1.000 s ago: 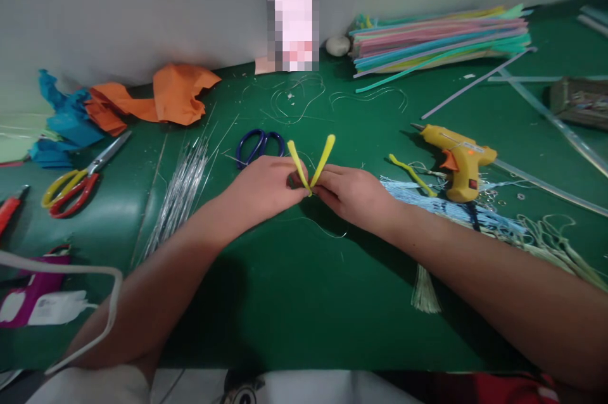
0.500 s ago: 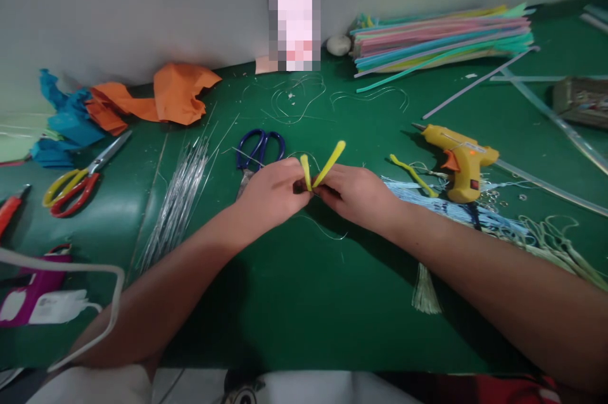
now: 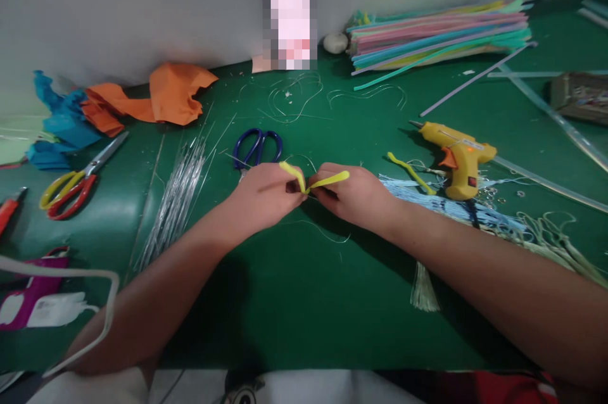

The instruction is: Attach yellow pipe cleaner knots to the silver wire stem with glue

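Note:
My left hand [image 3: 266, 195] and my right hand [image 3: 354, 192] meet at the middle of the green table [image 3: 294, 303], fingers pinched together. Between them they grip a yellow pipe cleaner [image 3: 327, 181] bent into a V; one end lies over my left fingers, the other over my right. The bend itself is hidden between my fingertips. Blue-handled scissors [image 3: 256, 145] lie just beyond my left hand. A thin wire [image 3: 327, 234] curls on the table under my hands.
A yellow glue gun [image 3: 456, 154] and another yellow pipe cleaner [image 3: 411, 173] lie to the right over pale blue tassels [image 3: 456, 208]. Coloured stems [image 3: 437, 33] are stacked at the back right. Silver wires [image 3: 178, 195], red-yellow scissors [image 3: 78, 182] and orange paper [image 3: 166, 97] are at the left.
The pipe cleaner's two ends, which stood up in a V, have been folded down and now lie nearly flat over my fingers. My hands have stayed in place.

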{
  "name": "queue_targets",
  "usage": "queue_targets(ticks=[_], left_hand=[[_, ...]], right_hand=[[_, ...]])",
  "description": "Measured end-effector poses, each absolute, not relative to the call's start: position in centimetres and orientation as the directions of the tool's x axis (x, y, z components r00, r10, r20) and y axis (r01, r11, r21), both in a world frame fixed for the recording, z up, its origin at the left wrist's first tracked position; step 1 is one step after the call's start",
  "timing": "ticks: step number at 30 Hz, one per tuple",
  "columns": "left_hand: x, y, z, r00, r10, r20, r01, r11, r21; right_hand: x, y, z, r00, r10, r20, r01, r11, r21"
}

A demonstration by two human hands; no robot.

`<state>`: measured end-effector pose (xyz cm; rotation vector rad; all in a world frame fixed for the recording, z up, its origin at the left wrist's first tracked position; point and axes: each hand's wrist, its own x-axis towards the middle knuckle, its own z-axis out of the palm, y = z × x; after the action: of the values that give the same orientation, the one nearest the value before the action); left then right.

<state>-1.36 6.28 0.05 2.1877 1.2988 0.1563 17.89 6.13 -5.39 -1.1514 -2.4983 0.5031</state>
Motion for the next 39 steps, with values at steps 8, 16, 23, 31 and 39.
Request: queue_targets(ticks=[8,16,23,31,39], left_hand=[[-1.2,5.9,0.6,0.514,0.830,-0.217,0.776,-0.341,0.531],[-0.6,5.9,1.0,0.368,0.881,-0.298,0.878,-0.223,0.424],[-0.4,5.6,1.4,0.348,0.885,-0.309,0.906,-0.234,0.352],[-0.7,5.4,1.4,0.490,0.829,-0.269,0.845,-0.376,0.380],[-0.6,5.2,1.3,0.522,0.823,-0.223,0.815,-0.404,0.414]], right_hand=[[17.7,6.1,-5.3,-0.605,0.787,0.121,0.676,0.588,-0.444],[17.0,5.3,-4.5,-0.572,0.815,0.092,0.707,0.546,-0.450],[16.8,4.7,-4.2,-0.590,0.803,0.087,0.709,0.567,-0.419],[16.9,5.0,-4.7,-0.573,0.818,0.043,0.682,0.506,-0.528],[17.0,5.0,-5.4,-0.529,0.844,0.091,0.623,0.459,-0.633]])
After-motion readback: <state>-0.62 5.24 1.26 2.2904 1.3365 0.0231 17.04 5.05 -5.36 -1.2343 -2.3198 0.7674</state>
